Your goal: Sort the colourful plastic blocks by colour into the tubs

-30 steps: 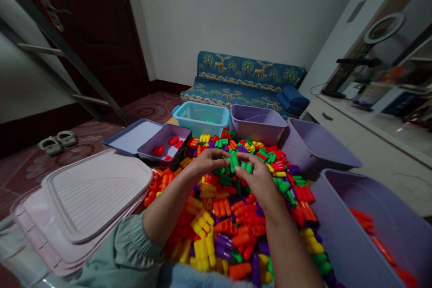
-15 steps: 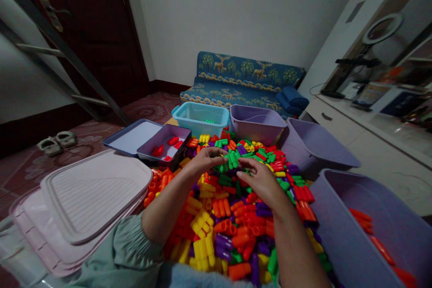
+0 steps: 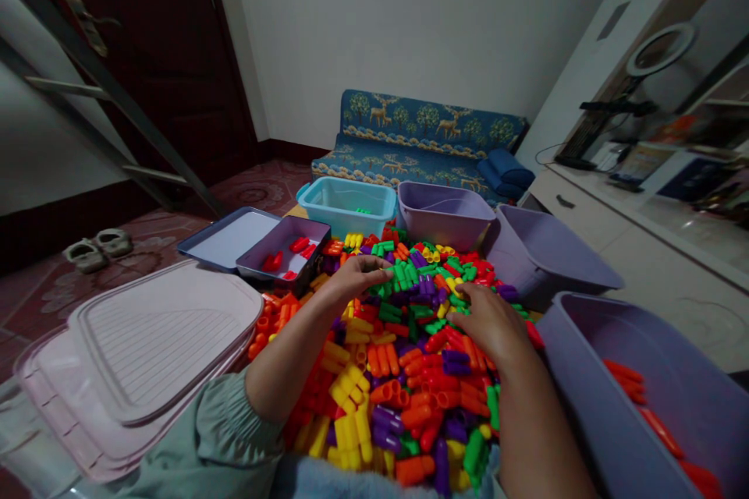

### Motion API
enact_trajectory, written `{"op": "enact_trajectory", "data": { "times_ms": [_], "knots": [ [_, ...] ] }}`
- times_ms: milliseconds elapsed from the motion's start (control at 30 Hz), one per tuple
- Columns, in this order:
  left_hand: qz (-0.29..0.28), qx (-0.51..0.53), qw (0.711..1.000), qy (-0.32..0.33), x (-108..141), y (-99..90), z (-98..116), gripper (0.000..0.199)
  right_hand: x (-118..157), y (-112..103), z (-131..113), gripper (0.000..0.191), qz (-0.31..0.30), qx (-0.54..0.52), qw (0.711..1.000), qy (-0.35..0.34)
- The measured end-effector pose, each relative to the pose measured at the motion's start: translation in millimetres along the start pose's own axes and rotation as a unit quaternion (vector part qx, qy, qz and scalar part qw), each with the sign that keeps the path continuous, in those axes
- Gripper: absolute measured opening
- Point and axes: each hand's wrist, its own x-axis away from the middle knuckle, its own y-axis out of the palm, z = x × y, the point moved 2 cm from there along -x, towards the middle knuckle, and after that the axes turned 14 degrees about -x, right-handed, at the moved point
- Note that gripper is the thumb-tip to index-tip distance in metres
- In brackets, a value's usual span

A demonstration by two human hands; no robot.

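Note:
My left hand [image 3: 363,276] is closed on a green plastic building block [image 3: 405,276] made of joined rounded tubes, just above the pile. To the right of it, my right hand [image 3: 490,320] is held low over the pile with fingers apart, nothing visible in its grip. Its fingertips are close to a yellow block [image 3: 454,286]; whether they touch it I cannot tell. Below and around both hands spreads a thick heap of loose tube blocks [image 3: 383,360] in red, orange, yellow, green and purple.
Behind the heap stand a light-blue bin [image 3: 348,199] and a purple bin [image 3: 445,210]. Two more purple bins [image 3: 541,253] line the right; the nearest contains orange-red blocks [image 3: 661,429]. Leftward lie an opened case [image 3: 281,245] with red blocks and pale lids [image 3: 169,335].
My right hand has moved away from the green block, to the right and slightly down over the pile. My left hand stays in place with the green block.

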Motion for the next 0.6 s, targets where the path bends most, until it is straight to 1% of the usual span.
{"op": "enact_trajectory", "data": {
  "times_ms": [133,233,333,433,533,600],
  "knots": [
    [-0.004,-0.005,1.000,-0.006,-1.1,0.0,-2.0,0.050,2.6,0.7,-2.0,0.060,-0.021,0.028,0.999,0.001],
    [-0.011,-0.005,1.000,-0.002,-0.7,0.3,-2.4,0.051,3.4,1.8,0.0,0.060,-0.024,0.032,0.999,0.006],
    [-0.015,-0.005,1.000,0.000,-0.2,0.6,-2.2,0.050,1.8,5.8,3.6,0.053,-0.011,0.023,1.000,0.002],
    [-0.015,-0.002,1.000,0.004,-0.4,1.0,-2.7,0.050,-1.9,9.3,8.3,0.040,0.011,-0.005,1.000,-0.004],
    [-0.021,-0.003,1.000,0.011,-2.0,1.6,-4.9,0.052,-4.7,6.6,8.8,0.030,0.039,-0.055,0.997,-0.027],
    [-0.028,-0.003,0.999,0.017,-3.8,2.0,-7.4,0.053,-3.9,0.7,3.1,0.025,0.065,-0.109,0.991,-0.048]
  ]
}}
